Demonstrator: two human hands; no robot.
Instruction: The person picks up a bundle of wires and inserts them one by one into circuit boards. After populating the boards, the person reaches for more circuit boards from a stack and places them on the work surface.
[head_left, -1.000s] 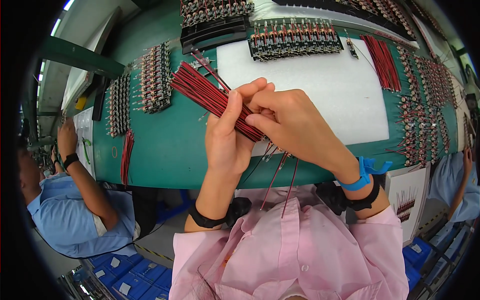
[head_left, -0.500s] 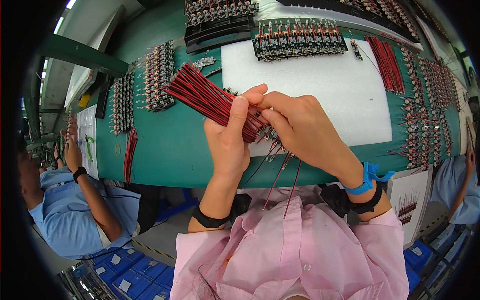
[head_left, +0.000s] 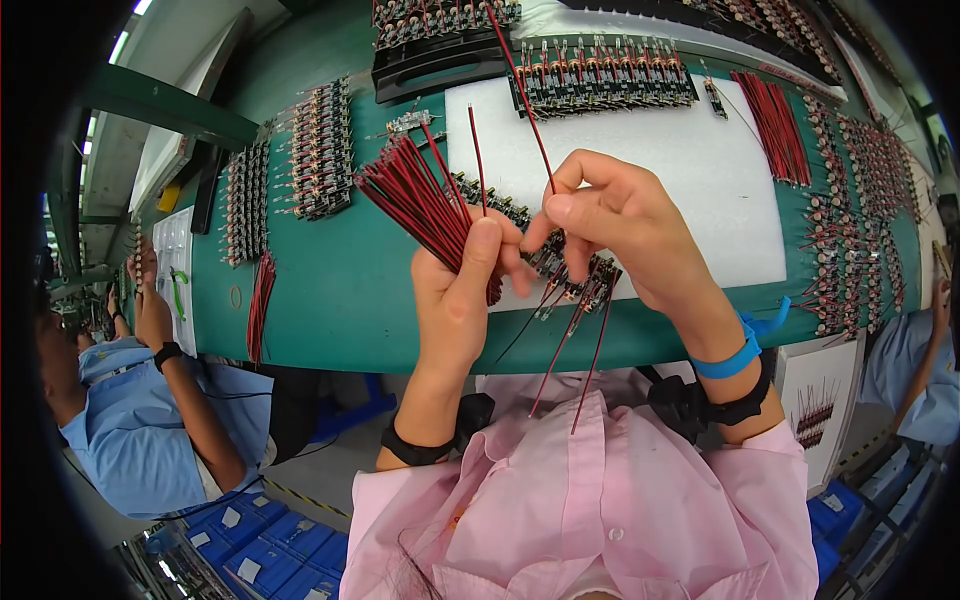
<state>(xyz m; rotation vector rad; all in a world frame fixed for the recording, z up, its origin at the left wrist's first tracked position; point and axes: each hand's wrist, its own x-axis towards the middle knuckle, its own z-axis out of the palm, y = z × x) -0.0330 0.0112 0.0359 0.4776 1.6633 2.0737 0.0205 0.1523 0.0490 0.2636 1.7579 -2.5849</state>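
My left hand (head_left: 455, 290) is closed around a thick bundle of red and black wires (head_left: 410, 200), which fans out to the upper left. One wire (head_left: 476, 150) stands apart from the bundle, upright beside my left thumb. To the right, my right hand (head_left: 635, 225) pinches a single long red-and-black wire (head_left: 522, 95) between thumb and fingers; it rises toward the far side. Beneath both hands runs a slanting row of small circuit boards (head_left: 590, 285), partly hidden by my fingers. A few wires (head_left: 598, 350) trail from its near end over the table edge.
A white foam sheet (head_left: 700, 190) lies on the green table (head_left: 320, 320). Board rows (head_left: 605, 80) stand at its far edge, with more boards (head_left: 320, 150) left and others (head_left: 850, 240) right. Spare wires (head_left: 770, 130) lie far right. Co-workers sit on both sides.
My right hand has drawn away from the bundle, up and right, with one wire in its pinch. The bundle points more steeply upward, and more of the board row shows.
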